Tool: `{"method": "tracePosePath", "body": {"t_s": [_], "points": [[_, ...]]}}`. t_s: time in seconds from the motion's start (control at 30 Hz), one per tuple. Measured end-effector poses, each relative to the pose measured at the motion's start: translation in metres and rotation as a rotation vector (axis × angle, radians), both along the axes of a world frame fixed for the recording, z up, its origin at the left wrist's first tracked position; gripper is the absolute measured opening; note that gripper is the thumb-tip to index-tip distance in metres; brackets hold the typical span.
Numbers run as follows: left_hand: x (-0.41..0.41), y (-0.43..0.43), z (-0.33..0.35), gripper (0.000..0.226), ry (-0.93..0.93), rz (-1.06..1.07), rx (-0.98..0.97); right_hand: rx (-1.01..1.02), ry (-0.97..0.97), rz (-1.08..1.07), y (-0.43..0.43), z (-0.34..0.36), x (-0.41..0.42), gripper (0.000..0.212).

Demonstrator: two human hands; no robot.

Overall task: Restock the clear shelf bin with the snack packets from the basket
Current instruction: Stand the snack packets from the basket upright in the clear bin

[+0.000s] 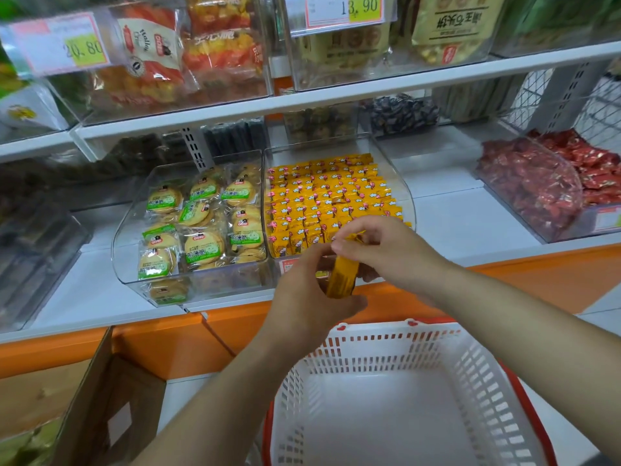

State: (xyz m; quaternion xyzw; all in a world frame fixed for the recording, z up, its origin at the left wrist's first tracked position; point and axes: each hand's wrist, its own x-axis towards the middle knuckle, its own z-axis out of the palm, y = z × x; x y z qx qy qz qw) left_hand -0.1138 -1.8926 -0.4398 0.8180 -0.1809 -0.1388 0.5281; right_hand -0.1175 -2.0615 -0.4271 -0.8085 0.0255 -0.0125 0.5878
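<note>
Gripping a small stack of yellow snack packets [341,277], the left hand [309,297] holds it just in front of the clear shelf bin [403,196], and the right hand [379,250] pinches the top packet. Neat rows of the same yellow packets fill the bin. Below sits the white basket [386,331], red-rimmed, its white floor showing. The bin stands on a white shelf [470,223] with an orange front edge [504,274]. A biscuit bin [127,230] is alongside on the left, a bin of red sweets [537,190] is well off right, and price tags [346,8] hang overhead.
</note>
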Motion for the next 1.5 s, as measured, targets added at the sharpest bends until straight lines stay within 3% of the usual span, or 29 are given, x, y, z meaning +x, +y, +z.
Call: {"method": "tracePosePath", "body": {"t_s": [0.23,0.5,0.57,0.77,0.83,0.93,1.03,1.23,1.3,1.4,1.5], "points": [[0.007,0.003,-0.002,0.044,0.086,0.059,-0.054,0.383,0.077,0.083,-0.023,-0.003,-0.001,0.031],[0.012,0.003,-0.002,0.033,0.132,0.1,-0.175,0.457,0.039,-0.008,-0.027,-0.004,0.003,0.033],[0.016,0.005,0.001,0.031,0.087,0.161,-0.216,0.341,-0.002,0.013,-0.029,-0.006,0.006,0.028],[0.032,0.004,0.007,0.028,-0.045,0.228,-0.274,-0.294,-0.093,0.241,-0.035,-0.009,0.008,0.011],[0.04,-0.003,0.01,0.029,-0.07,0.232,-0.272,-0.592,-0.235,0.115,-0.043,-0.014,0.015,0.008],[0.06,-0.02,0.018,0.03,-0.157,0.262,-0.226,-0.887,-0.364,-0.091,-0.063,-0.019,0.024,0.025],[0.077,-0.038,0.016,0.03,-0.229,0.225,-0.079,-1.081,-0.352,-0.061,-0.076,-0.029,0.028,0.026],[0.092,-0.046,0.013,0.031,-0.267,0.14,0.139,-1.139,-0.382,-0.017,-0.089,-0.034,0.03,0.022],[0.097,-0.04,0.018,0.031,-0.312,0.112,0.189,-1.146,-0.421,-0.074,-0.092,-0.034,0.028,0.036],[0.1,-0.034,0.023,0.031,-0.35,0.055,0.261,-1.114,-0.418,-0.193,-0.095,-0.035,0.026,0.075],[0.099,-0.035,0.017,0.031,-0.312,0.016,0.293,-0.939,-0.308,-0.224,-0.098,-0.04,0.028,0.101]]}}
